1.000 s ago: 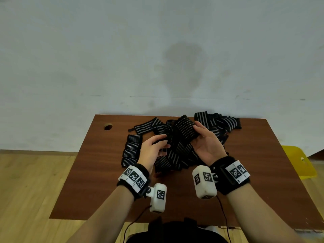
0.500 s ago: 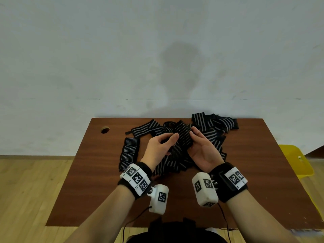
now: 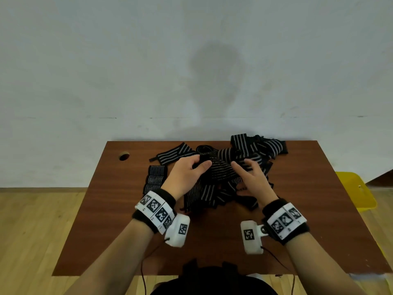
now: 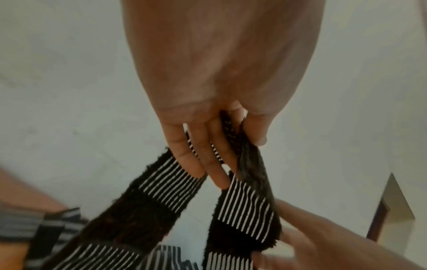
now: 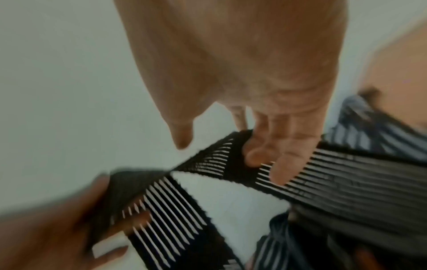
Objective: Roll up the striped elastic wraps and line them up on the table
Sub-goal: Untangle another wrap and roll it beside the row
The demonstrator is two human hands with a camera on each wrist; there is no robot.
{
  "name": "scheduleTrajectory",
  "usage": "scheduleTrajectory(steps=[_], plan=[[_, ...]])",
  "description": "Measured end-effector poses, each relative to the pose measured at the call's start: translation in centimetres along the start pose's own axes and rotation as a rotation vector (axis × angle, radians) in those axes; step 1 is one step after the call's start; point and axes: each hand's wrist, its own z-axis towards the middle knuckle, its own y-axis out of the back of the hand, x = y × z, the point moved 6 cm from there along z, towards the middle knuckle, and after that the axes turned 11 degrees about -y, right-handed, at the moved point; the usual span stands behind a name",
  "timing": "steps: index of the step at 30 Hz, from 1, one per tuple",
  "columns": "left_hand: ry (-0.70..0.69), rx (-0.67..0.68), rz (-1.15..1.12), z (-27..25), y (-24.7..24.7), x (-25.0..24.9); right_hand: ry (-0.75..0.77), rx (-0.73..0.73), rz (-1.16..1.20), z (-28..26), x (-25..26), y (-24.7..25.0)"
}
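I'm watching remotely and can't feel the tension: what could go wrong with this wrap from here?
1. The wrap in the left hand and right hand runs down into the tangled pile; pulling may drag other wraps along.
2. The left grip is a fingertip pinch at the wrap's end, so it could slip.
3. The finished rolls lie close beside the left wrist; a sweep might knock them out of line.

Both forearms were bare. Each wrist wore a black fabric wristband (image 3: 168, 195) fitted with a white curved plate (image 3: 154, 211) printed with a row of square black-and-white coded markers. From each band hung a white, rounded plastic camera housing (image 3: 178, 230) bearing one more such marker, and a thin dark cable (image 3: 146, 262) trailed back from each housing toward the dark-clothed torso.
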Motion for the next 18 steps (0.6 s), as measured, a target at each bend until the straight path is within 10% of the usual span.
scheduleTrajectory(steps=[7, 18], plan=[[-0.01, 0.113, 0.032, 1.6, 0.7, -1.8, 0.625, -0.054, -0.425, -2.4, 4.9, -2.5], [-0.031, -0.009, 0.025, 3.0, 2.1, -3.3, 1.007, -0.395, -0.679, -4.0, 6.0, -3.1]])
